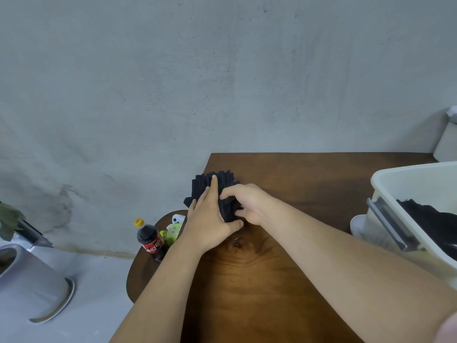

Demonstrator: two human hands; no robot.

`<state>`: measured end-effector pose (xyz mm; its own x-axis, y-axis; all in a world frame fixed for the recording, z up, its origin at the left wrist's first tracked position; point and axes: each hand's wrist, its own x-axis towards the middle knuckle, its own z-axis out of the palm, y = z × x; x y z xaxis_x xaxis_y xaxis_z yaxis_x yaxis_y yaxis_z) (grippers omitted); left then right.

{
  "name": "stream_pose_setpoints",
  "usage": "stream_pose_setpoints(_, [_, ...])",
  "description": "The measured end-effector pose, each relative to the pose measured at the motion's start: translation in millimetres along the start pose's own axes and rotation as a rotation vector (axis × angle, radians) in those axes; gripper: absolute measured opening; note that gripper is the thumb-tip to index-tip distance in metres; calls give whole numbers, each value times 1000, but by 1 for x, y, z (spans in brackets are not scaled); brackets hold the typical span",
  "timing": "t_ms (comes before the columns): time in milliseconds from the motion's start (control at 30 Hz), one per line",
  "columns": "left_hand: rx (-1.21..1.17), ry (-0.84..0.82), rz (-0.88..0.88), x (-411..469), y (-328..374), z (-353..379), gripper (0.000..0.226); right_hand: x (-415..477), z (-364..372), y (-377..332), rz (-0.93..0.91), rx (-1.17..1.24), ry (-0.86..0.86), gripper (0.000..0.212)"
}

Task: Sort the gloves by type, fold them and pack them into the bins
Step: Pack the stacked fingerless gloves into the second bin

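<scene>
Brown wood table [296, 280]; black gloves [228, 206] near far-left corner; white bin [408, 172] rt edge.

A stack of black gloves [227, 179] is being pressed down by the left hand [210, 219] and gripped by the right hand [248, 203] on the wooden table [272, 280].

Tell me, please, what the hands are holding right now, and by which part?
The right hand has a grip on the black gloves at their right side, curling into the fabric. The left hand only presses flat on them.
</scene>
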<state>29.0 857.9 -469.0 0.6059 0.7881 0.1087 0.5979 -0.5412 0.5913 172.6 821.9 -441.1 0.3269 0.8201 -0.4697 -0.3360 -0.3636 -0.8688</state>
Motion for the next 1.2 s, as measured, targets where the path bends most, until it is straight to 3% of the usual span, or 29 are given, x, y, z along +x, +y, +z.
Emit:
stream_pose_setpoints(100, [-4,-7,3,-4,5,-4,128,0,-1,0,26,59,-33,46])
stream_pose_setpoints(233, [-111,7,19,-14,10,-12,115,-5,4,-5,-40,-40,-42,34])
stream_pose_setpoints(533, [-720,68,71,-51,13,-50,56,-35,1,-21,-239,-160,-122,28])
stream_pose_setpoints(700, [-417,95,201,-59,50,-83,52,-74,-19,-55,-304,-219,-162,28])
stream_pose_setpoints(833, [-139,50,303,-62,89,-104,68,-115,-43,-82,-360,-205,-166,32])
stream_pose_setpoints(1200, [128,-22,609,-59,233,-83,87,-243,-159,-135,-480,-204,-77,36])
